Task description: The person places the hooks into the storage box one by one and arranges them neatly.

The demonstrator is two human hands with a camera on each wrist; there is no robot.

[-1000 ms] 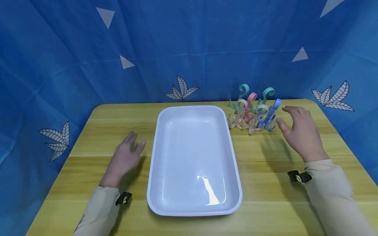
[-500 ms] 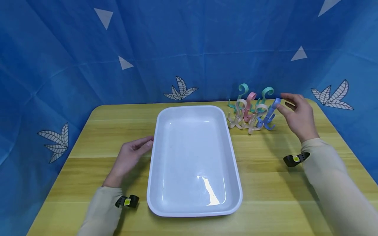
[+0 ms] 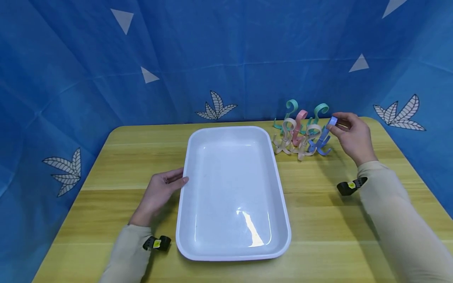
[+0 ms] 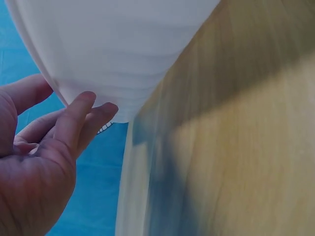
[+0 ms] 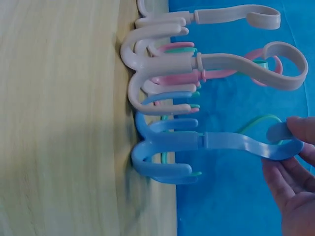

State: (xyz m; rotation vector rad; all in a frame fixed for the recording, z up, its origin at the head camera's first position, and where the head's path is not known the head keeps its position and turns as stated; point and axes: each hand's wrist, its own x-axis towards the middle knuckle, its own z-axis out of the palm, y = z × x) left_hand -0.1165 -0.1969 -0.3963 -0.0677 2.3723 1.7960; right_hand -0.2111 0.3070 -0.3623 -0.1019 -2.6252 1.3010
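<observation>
My left hand (image 3: 161, 194) pinches the left rim of a white rectangular tray (image 3: 230, 188), thumb over the edge. In the left wrist view its fingers (image 4: 74, 120) lie against the tray's outer wall. A blue multi-prong hanging hook (image 3: 322, 141) stands on its prongs at the right end of a cluster of hooks. My right hand (image 3: 354, 139) grips its curled top between thumb and fingers, clear in the right wrist view, where the blue hook's shaft (image 5: 182, 140) runs sideways. The hook's prongs are down by the tabletop.
Beside the blue hook stand two beige hooks (image 3: 283, 143), a pink hook (image 3: 300, 118) and two green hooks (image 3: 292, 104), close together and overlapping. They are right of the tray's far corner. A blue patterned curtain (image 3: 226, 51) hangs behind the wooden table (image 3: 141, 145).
My left hand has moved right and taken hold of the tray's rim. My right hand has closed in on the blue hook and now grips its top. The hooks stay in place.
</observation>
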